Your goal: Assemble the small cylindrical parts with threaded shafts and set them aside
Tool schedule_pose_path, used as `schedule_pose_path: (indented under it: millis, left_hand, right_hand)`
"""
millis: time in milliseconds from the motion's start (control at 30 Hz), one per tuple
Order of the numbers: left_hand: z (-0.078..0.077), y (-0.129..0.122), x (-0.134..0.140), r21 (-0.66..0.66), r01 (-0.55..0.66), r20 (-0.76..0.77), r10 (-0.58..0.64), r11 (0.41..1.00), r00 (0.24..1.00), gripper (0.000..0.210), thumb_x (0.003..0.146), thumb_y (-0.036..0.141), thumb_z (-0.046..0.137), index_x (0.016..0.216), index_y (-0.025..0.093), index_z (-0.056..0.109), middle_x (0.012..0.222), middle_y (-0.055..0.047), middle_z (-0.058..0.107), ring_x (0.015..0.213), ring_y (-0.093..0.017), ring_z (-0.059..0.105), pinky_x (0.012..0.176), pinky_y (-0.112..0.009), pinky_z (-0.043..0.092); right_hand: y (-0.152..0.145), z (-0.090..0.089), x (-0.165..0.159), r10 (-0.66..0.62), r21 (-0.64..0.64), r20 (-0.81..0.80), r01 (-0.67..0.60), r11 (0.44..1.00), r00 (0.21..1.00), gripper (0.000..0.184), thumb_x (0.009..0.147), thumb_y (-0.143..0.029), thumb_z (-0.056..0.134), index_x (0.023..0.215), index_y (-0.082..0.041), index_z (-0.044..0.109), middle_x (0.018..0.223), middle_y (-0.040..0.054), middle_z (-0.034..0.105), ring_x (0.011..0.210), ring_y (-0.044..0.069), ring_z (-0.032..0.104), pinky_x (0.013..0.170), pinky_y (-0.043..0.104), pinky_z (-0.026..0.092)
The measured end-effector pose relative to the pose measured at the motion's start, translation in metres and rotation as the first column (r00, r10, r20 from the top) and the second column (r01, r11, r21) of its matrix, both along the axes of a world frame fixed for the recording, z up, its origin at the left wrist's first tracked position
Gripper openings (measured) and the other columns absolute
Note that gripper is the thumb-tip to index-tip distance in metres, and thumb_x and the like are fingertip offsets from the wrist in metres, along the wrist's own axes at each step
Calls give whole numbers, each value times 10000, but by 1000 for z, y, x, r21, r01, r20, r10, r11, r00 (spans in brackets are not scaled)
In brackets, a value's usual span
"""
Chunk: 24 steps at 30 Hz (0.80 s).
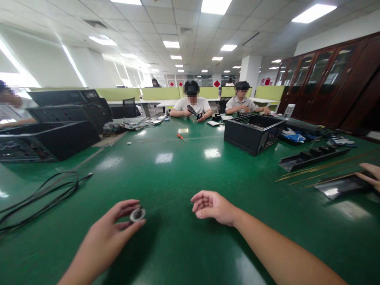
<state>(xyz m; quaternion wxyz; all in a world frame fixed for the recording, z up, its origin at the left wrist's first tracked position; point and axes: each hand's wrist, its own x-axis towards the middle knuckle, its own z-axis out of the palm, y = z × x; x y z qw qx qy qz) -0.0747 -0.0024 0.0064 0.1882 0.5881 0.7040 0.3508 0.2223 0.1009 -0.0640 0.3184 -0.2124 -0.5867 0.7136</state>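
Note:
My left hand [109, 229] is closed on a small round piece with a pale rim and a dark middle [137, 215], held between thumb and fingertips above the green table [169, 178]. The exact kind of this piece is too blurred to tell. To the right, my right hand [212, 208] hovers over the table with loosely curled fingers. A gap shows between its thumb and fingers, and I see no object in it. The two hands are apart from each other.
Black cables [56, 190] lie at left, near black computer cases [50, 138]. An orange screwdriver [181, 137] lies farther back. An open black case [252, 132], a black metal part [314, 156] and thin rods [320, 167] are at right. Another person's hand [371, 176] reaches in there; co-workers sit opposite.

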Motion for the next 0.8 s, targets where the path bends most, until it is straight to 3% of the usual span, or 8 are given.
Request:
schedule_pose_path:
  millis: [100,200,367,533,667,800]
  left_hand:
    - [-8,27,60,2,259,69,-259,966,964,391,745,456,722,1034,204,644,1025,-65,721,941,-249,695,878,-379,553]
    - [-21,38,95,28,377,30,-378,926,925,294,776,368,707,1034,232,671,986,-36,707,920,-227,660,854,-364,514]
    - [-38,31,90,46,509,90,-511,860,855,264,781,332,723,1030,250,697,978,-21,696,931,-205,640,864,-337,472]
    - [-41,30,86,56,444,151,-447,894,881,257,786,320,719,1032,246,702,980,-22,715,922,-204,648,858,-325,471]
    - [-41,33,90,65,434,138,-438,899,888,264,766,303,723,1022,241,707,961,-25,720,895,-208,650,827,-319,482]
    - [-39,32,91,49,446,131,-448,894,884,250,764,282,721,1013,254,715,946,-14,722,883,-202,648,817,-314,480]
  right_hand:
    - [5,-5,5,-127,161,30,121,980,991,499,589,-23,660,1046,-196,559,992,31,640,846,144,605,730,271,465]
    - [5,-6,8,-206,350,90,163,922,974,537,565,14,555,1054,-207,531,1041,35,632,912,163,604,752,273,460]
    - [-2,1,9,-229,596,256,33,803,939,467,580,-4,560,1002,-204,580,949,10,644,863,170,603,779,282,466]
    - [-11,8,7,-235,701,318,-61,711,919,474,583,-60,660,1029,-211,603,985,16,638,889,189,595,807,291,467]
    - [-15,9,4,-300,703,315,-9,711,900,428,628,-179,757,1029,-218,612,957,12,652,843,188,600,772,295,460]
    - [-17,8,2,-336,701,274,52,711,901,368,662,-162,741,1007,-215,627,912,8,660,801,173,601,734,276,454]
